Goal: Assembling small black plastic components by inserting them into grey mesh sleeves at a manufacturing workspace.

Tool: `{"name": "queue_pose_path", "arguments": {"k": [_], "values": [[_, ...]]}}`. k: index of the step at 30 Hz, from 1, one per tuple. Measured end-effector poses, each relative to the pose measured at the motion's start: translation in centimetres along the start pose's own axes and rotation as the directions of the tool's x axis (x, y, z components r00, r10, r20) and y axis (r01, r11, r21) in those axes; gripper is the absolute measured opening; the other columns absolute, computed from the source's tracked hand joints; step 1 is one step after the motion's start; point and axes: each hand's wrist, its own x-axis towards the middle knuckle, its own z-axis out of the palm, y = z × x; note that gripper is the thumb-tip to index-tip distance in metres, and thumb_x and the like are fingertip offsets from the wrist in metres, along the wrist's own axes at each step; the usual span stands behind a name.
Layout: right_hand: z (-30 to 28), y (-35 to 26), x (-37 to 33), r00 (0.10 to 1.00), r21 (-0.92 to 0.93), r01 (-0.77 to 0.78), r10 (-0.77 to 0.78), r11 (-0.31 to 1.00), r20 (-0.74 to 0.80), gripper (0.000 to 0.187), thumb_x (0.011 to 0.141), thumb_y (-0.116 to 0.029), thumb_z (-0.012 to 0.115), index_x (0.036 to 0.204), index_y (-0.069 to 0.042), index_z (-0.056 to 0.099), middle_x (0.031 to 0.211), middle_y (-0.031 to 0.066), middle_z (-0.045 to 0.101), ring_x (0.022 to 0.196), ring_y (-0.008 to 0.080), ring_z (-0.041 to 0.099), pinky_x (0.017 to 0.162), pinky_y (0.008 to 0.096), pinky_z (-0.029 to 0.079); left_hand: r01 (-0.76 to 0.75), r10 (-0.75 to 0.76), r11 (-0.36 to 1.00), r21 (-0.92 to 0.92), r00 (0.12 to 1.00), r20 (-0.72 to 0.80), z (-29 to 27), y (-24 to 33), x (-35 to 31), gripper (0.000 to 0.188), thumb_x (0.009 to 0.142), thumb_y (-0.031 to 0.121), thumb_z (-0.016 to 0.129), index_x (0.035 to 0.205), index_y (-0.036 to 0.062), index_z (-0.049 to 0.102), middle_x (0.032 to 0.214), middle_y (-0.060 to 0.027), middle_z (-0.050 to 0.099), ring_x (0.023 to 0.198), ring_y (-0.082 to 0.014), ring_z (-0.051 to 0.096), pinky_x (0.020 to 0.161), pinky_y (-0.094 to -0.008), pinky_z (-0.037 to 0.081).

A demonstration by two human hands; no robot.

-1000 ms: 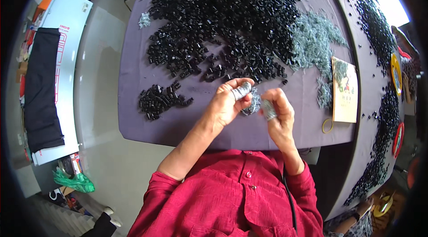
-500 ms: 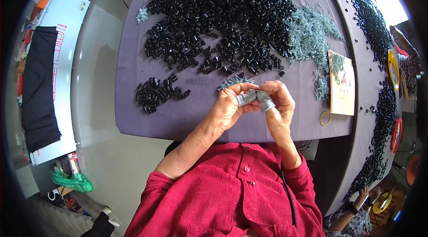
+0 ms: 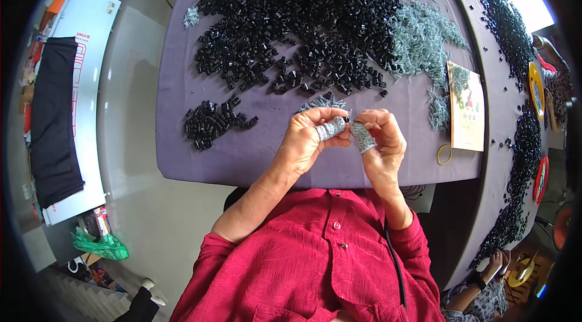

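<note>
My left hand (image 3: 308,140) pinches a small black plastic piece (image 3: 346,119) between thumb and forefinger, just above the table's near edge. Close against it, my right hand (image 3: 383,143) has its thumb and fingertips pressed together; whatever they hold is too small or hidden to make out. Both thumbs wear speckled grey wraps. Right behind my fingers lies a little heap of thin grey pins (image 3: 323,102), partly covered by my left hand. To the left sits a small group of black pieces (image 3: 212,123).
A wide mound of black pieces (image 3: 291,13) covers the far table, with grey pins (image 3: 421,40) along its right side. A booklet (image 3: 467,113) and a yellow ring (image 3: 444,154) lie at the right. Another person's hand (image 3: 494,264) works by the neighbouring table's black pile (image 3: 515,182).
My hands have drawn slightly apart at the fingertips, and the black piece now shows between them. The view has shifted a little.
</note>
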Motion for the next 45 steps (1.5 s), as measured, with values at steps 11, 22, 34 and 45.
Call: {"name": "queue_pose_path", "arguments": {"k": [11, 22, 34, 45], "values": [[-1.2, -1.1, 0.1, 0.972, -0.405, 0.144, -0.052, 0.903, 0.228, 0.036, 0.059, 0.016, 0.055, 0.09, -0.003, 0.057, 0.082, 0.011, 0.059, 0.072, 0.0262, 0.06, 0.065, 0.0322, 0.048, -0.112, 0.193, 0.771, 0.627, 0.979, -0.062, 0.2, -1.0, -0.9, 0.017, 0.083, -0.007, 0.057, 0.096, -0.0017, 0.066, 0.087, -0.0054, 0.066, 0.07, -0.0119, 0.064, 0.065, -0.0248, 0.055], [-0.9, 2.2, 0.3, 0.941, -0.418, 0.06, 0.088, 0.906, 0.326, 0.034, 0.062, 0.014, 0.055, 0.092, -0.003, 0.059, 0.084, 0.0135, 0.06, 0.076, 0.0318, 0.062, 0.065, 0.0363, 0.05, -0.137, 0.211, 0.876, 0.463, 0.971, -0.112, -2.7, -2.8, -0.5, 0.013, 0.085, -0.003, 0.058, 0.097, -0.0013, 0.064, 0.083, -0.0053, 0.064, 0.069, -0.0116, 0.062, 0.062, -0.0247, 0.052], [1.1, 5.0, 7.6, 0.732, -0.547, 0.593, -0.111, 0.591, 0.672, 0.017, 0.072, -0.001, 0.052, 0.084, -0.001, 0.064, 0.084, 0.0091, 0.054, 0.078, 0.0261, 0.056, 0.068, 0.036, 0.047, -0.123, 0.185, 0.96, 0.251, 0.952, -0.244, -4.7, -1.1, -0.7, 0.014, 0.088, 0.002, 0.056, 0.101, 0.0006, 0.062, 0.081, -0.0059, 0.064, 0.067, -0.0115, 0.063, 0.061, -0.0271, 0.055], [1.7, 4.7, 8.0, 0.644, -0.57, 0.661, 0.02, 0.488, 0.765, 0.014, 0.071, -0.001, 0.055, 0.085, -0.002, 0.053, 0.081, 0.0101, 0.048, 0.077, 0.0262, 0.054, 0.068, 0.036, 0.046, -0.108, 0.166, 0.972, 0.21, 0.945, -0.283, -5.0, -0.6, -0.2, 0.013, 0.088, 0.002, 0.057, 0.101, 0.0009, 0.062, 0.08, -0.0051, 0.064, 0.066, -0.0105, 0.062, 0.061, -0.0256, 0.055]]}}
